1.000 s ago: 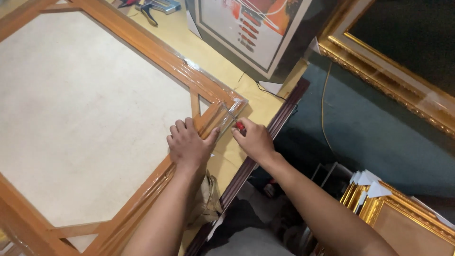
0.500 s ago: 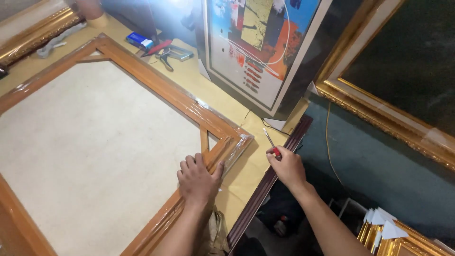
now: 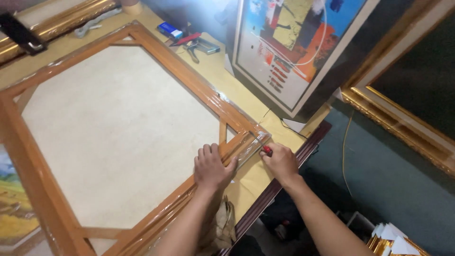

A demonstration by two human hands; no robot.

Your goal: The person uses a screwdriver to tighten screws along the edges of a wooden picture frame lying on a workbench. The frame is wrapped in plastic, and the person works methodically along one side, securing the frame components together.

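Near the lower centre of the frame, the left hand [image 3: 213, 167] lies flat and unclenched, palm down, on the lower-right rail of a large wooden frame [image 3: 185, 78] that lies back side up and is wrapped in clear plastic film [image 3: 250, 146]. Just to its right, the right hand [image 3: 280, 162] is closed around a small red-handled tool [image 3: 267, 150], whose tip meets the film at the frame's right-hand corner; the kind of tool cannot be told. Both hands rest on a yellow table [image 3: 222, 78] edged along its lower right by a dark moulded strip [image 3: 284, 170]. Inside the frame, the pale canvas back [image 3: 109, 128] fills the centre-left, with short diagonal braces across the corners. At the lower left edge, part of a landscape painting [image 3: 12, 199] shows. Farther off, at upper centre, a stapler-like hand tool [image 3: 201, 47] and a small blue box [image 3: 169, 31] lie on the table. Beyond them, a colourful abstract painting [image 3: 289, 42] stands upright, and gilt frames [image 3: 403, 128] lean at right. Another gilt moulding [image 3: 61, 23] lies at upper left.
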